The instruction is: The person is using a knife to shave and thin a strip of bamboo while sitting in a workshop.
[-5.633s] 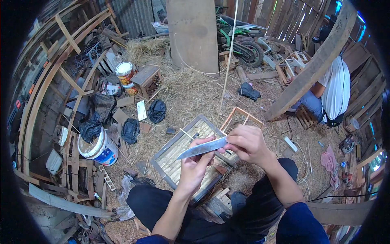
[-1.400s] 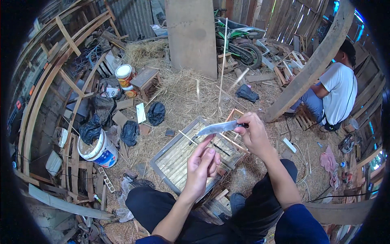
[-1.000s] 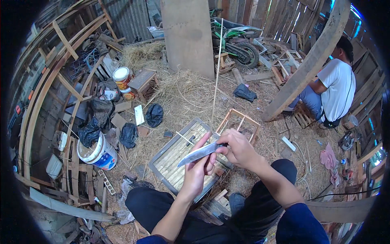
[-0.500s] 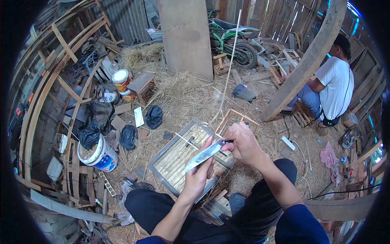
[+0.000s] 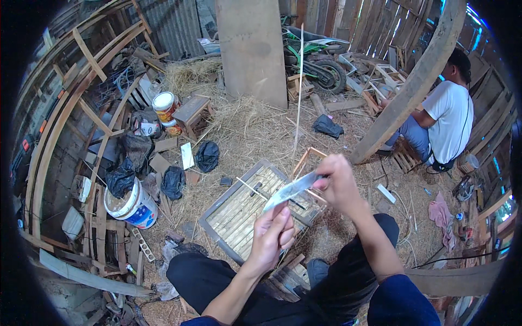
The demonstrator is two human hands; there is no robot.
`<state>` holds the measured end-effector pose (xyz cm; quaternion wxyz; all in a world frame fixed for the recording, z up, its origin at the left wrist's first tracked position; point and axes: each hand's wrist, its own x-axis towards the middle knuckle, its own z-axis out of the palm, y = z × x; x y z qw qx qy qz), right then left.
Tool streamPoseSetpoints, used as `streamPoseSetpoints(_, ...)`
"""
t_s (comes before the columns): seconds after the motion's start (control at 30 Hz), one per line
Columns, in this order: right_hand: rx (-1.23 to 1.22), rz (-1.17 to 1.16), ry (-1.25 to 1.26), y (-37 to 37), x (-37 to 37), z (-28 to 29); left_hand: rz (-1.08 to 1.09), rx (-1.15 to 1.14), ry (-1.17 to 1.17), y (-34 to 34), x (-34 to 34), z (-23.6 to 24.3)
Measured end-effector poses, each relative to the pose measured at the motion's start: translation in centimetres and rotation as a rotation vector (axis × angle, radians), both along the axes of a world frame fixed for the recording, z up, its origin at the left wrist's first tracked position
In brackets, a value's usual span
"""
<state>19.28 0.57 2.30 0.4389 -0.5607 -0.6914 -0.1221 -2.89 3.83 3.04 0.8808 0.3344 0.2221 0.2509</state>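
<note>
My right hand [image 5: 340, 182] grips a knife whose silver blade [image 5: 288, 191] slants down-left across the middle. My left hand [image 5: 270, 233] is closed just below the blade, around a long thin pale wooden strip [image 5: 298, 81] that rises toward the back; where blade and strip meet is unclear. Beneath my hands lies a framed slatted wooden panel [image 5: 234, 214] with sticks and dark pieces on it. Just beyond it is a light wooden open frame [image 5: 303, 161].
A co-worker in a white shirt [image 5: 448, 122] sits at right behind a slanting post [image 5: 394, 111]. At left are a white bucket [image 5: 142, 212], paint cans [image 5: 164, 106], black bags [image 5: 206, 156] and timber. A board [image 5: 250, 54] and motorcycle [image 5: 321, 70] stand at the back, straw around.
Since half a second ago my right hand and knife have moved up and rightward. My left hand stays low, and the long strip's upper end has swung left.
</note>
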Motion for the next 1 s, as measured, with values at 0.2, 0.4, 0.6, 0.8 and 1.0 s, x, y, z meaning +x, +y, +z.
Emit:
streamPoseSetpoints(0.2,-0.018,-0.089,-0.021,-0.2,1.8,0.1,-0.029,0.084,0.0,-0.2,0.1,0.0)
streamPoseSetpoints(0.4,0.117,-0.557,0.525,-1.6,7.8,2.0,-0.256,0.167,0.014,-3.2,-0.1,-1.9)
streamPoseSetpoints(0.6,-0.047,-0.381,0.381,-0.7,2.3,0.5,0.018,0.097,0.07,0.7,-0.9,-1.2)
streamPoseSetpoints(0.8,-0.038,-0.133,0.177,0.9,-0.9,-0.5,0.068,0.046,0.034,1.3,0.2,0.1)
streamPoseSetpoints(1.0,-0.066,0.016,0.097,0.9,-2.1,-1.8,0.107,0.107,0.04,2.0,0.4,-0.8)
